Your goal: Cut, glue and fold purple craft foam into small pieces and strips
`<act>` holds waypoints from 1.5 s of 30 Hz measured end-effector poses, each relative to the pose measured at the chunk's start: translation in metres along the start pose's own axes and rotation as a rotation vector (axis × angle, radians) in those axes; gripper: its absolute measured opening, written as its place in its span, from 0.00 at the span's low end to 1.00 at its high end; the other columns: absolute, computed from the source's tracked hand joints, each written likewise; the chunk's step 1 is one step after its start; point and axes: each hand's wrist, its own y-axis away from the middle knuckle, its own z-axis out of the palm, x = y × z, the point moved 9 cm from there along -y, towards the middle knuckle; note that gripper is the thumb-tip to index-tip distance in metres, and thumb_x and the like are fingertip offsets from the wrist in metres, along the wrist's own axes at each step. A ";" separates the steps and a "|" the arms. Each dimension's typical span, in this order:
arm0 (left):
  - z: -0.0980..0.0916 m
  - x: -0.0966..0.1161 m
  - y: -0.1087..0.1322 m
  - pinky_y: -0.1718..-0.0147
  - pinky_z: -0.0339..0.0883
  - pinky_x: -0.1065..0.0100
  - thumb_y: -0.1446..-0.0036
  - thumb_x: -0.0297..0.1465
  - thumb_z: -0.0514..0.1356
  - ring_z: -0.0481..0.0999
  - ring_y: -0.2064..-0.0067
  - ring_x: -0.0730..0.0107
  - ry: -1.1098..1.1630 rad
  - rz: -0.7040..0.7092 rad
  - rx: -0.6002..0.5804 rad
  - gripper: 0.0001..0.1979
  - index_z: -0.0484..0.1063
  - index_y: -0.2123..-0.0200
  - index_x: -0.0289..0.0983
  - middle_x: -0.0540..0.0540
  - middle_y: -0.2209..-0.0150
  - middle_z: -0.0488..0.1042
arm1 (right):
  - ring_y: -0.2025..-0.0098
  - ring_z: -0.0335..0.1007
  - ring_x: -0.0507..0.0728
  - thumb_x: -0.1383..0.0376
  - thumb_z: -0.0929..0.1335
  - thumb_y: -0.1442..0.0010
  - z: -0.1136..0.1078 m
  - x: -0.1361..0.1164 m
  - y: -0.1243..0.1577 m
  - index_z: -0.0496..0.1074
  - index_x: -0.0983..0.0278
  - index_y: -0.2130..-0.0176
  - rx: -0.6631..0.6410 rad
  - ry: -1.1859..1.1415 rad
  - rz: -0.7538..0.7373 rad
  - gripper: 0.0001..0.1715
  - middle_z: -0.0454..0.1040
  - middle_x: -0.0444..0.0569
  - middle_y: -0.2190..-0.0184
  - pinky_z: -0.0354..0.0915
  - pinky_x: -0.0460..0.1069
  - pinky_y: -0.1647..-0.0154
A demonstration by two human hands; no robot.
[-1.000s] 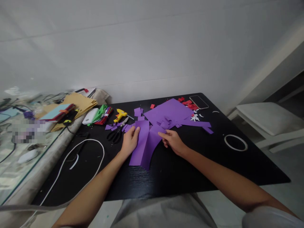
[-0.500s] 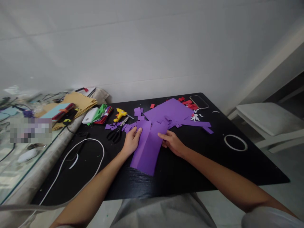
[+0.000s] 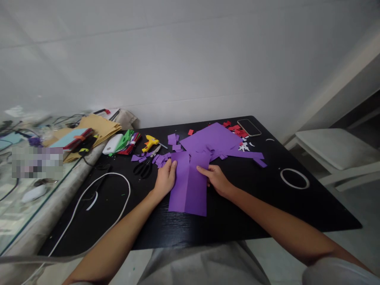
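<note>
A folded purple paper sheet (image 3: 189, 184) lies on the black table (image 3: 267, 198) in front of me, with a crease down its middle. My left hand (image 3: 165, 179) grips its left edge and my right hand (image 3: 215, 179) holds its right edge. Just behind it lie a larger purple sheet (image 3: 212, 138) and several small purple scraps (image 3: 157, 158). Black scissors (image 3: 144, 168) rest left of my left hand, with a yellow glue gun (image 3: 150, 143) beyond them.
A phone (image 3: 248, 127) and red scraps (image 3: 236, 129) sit at the table's far right. A white ring (image 3: 295, 178) lies to the right, a white cable (image 3: 89, 198) loops at left. Coloured paper (image 3: 128, 142), a white device (image 3: 112, 145) and brown envelopes (image 3: 97, 128) crowd the far left.
The purple sheet has turned from skewed and partly folded over to square with me and flatter. Both hands shifted slightly with it, staying on its edges.
</note>
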 end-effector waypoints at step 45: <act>-0.002 0.001 0.003 0.72 0.51 0.67 0.32 0.40 0.51 0.61 0.75 0.69 -0.091 -0.027 0.038 0.17 0.59 0.73 0.40 0.53 0.79 0.60 | 0.82 0.59 0.49 0.45 0.76 0.50 -0.004 -0.003 0.004 0.71 0.66 0.77 0.082 0.013 -0.019 0.27 0.68 0.44 0.82 0.54 0.46 0.84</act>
